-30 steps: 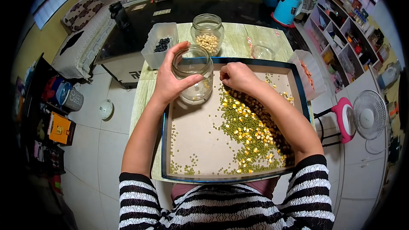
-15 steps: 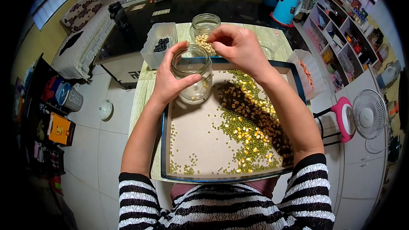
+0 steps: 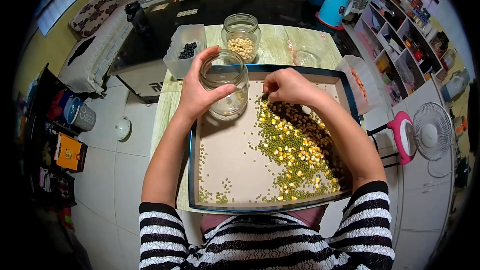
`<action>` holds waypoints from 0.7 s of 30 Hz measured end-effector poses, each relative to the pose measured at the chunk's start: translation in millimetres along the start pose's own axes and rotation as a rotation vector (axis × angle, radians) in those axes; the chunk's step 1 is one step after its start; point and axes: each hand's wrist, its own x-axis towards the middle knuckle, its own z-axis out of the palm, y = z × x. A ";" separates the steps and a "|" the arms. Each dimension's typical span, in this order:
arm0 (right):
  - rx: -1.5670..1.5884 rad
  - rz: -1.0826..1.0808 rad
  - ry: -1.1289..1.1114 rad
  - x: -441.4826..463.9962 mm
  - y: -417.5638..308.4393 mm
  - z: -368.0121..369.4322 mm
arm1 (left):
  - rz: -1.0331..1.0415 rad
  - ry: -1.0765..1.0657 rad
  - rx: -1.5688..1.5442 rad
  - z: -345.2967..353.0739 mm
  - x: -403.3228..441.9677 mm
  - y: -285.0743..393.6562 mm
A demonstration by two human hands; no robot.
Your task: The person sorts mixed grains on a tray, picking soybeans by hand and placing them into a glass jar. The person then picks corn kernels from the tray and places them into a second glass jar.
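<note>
My left hand [image 3: 194,92] is wrapped round an upright glass jar [image 3: 235,87], which has a few yellowish bits near its bottom. The jar is at the back left of a blue-rimmed tray [image 3: 225,152]. Green mung beans [image 3: 267,137] and yellow corn kernels [image 3: 283,126] lie mixed over the tray's right half. Over the far end of this mix, my right hand [image 3: 292,87] is closed with fingertips pinched downward; whatever is between them is hidden. Behind the tray stands a second glass jar [image 3: 241,32] partly filled with round pale beans [image 3: 240,49].
A translucent container [image 3: 175,65] with black beans stands at the back left. On the right, another container [image 3: 370,97] holds pinkish peanuts. A clear glass or plastic piece [image 3: 306,59] lies behind the tray. Farther off are a blue kettle [image 3: 335,8] and a fan [image 3: 432,132].
My right hand has moved from the mouth-side of the pale-bean jar toward me and right, down to the mix in the tray. My left hand and its jar stay nearly still.
</note>
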 end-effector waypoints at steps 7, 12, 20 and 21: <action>-0.228 0.035 -0.208 1.3 7.8 6.3 | 0.050 0.041 -0.018 2.3 1.1 -3.5; -0.288 0.037 -0.160 1.0 7.5 2.5 | 0.045 0.040 0.019 1.2 0.6 -3.2; 0.197 -0.223 0.345 21.9 -50.4 -28.5 | 0.045 0.035 -0.005 1.3 0.4 -3.8; 0.271 -0.325 0.361 26.0 -57.3 -26.1 | 0.041 0.041 -0.006 1.6 0.7 -3.7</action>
